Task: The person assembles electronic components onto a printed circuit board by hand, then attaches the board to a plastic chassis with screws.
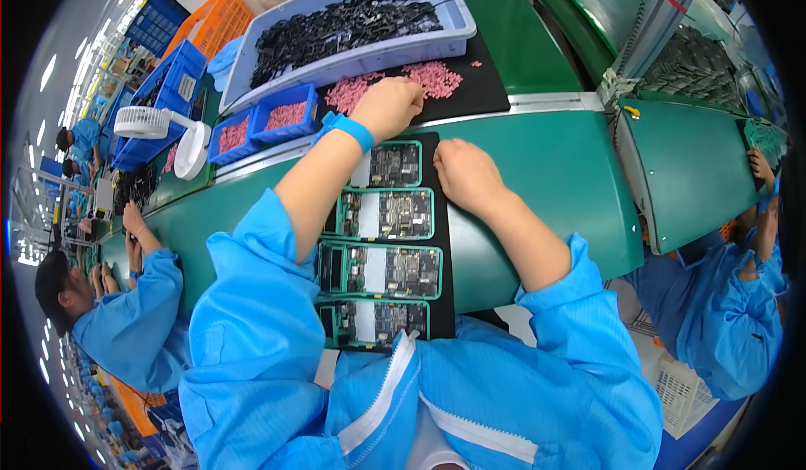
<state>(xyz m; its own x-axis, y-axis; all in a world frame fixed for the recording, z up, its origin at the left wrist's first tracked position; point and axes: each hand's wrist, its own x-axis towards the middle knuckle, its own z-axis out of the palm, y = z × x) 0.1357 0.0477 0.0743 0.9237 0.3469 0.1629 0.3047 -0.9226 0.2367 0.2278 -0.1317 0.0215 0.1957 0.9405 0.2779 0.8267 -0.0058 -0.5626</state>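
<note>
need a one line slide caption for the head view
Left hand at loose small pink parts, right hand beside a row of four green-framed circuit boards.

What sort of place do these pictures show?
Probably an electronics assembly line: green-framed circuit boards lie in a row, a bin holds black parts, and co-workers in blue are nearby.

Bare left hand (389, 107) at scattered small pink pieces (433, 80) on a flat black mat (478, 92)
Bare right hand (470, 176), fingers curled, near four green-framed rectangular circuit boards (407, 214) in a column; whether the left hand grips a piece is hard to tell.
</note>
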